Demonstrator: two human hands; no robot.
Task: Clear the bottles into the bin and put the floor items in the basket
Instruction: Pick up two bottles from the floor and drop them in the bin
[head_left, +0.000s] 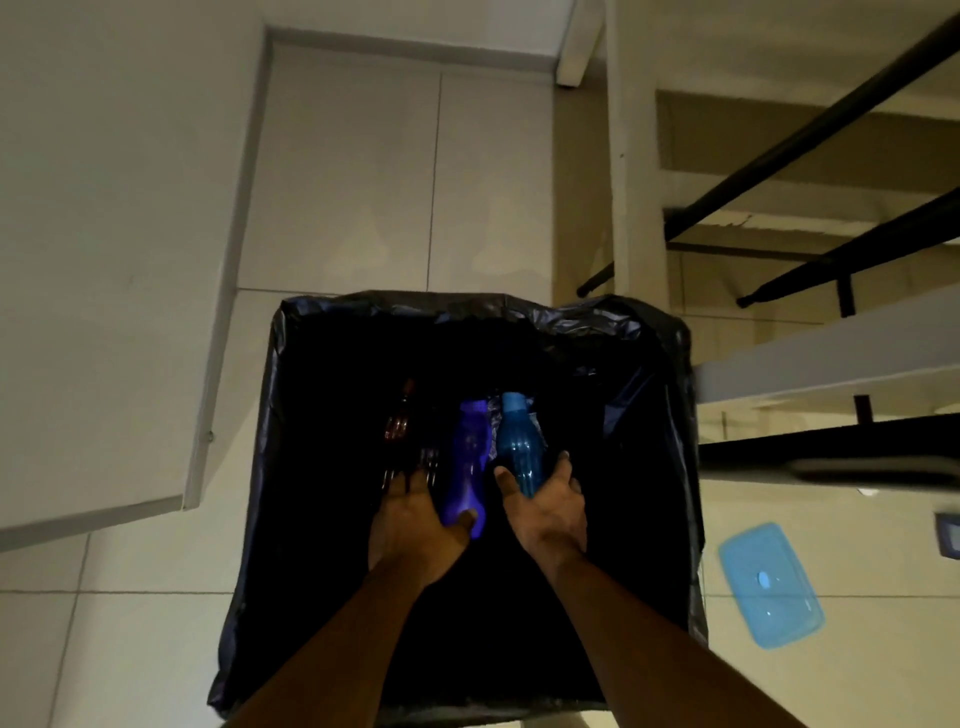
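Dim tiled floor (130, 649) with pale walls is showing around a big bin (291, 415) lined with a black bag, seen from straight above. Both arms are reaching down into the bin. Left hand (415, 525) is gripping the base of a purple bottle (467, 457), thumb curled against its side, fingers spread over a dark brownish bottle (397, 421) lying just left of it; whether they touch it is too dark to tell. Right hand (545, 504) is cupping the bottom of a blue bottle (519, 447), thumb and fingers curling round either side. Purple and blue bottles are lying side by side, caps pointing away, inside the bin. Light blue container lid (769, 584) is lying flat on the floor right of the bin. Black-framed shelving (831, 119) is standing at upper right.
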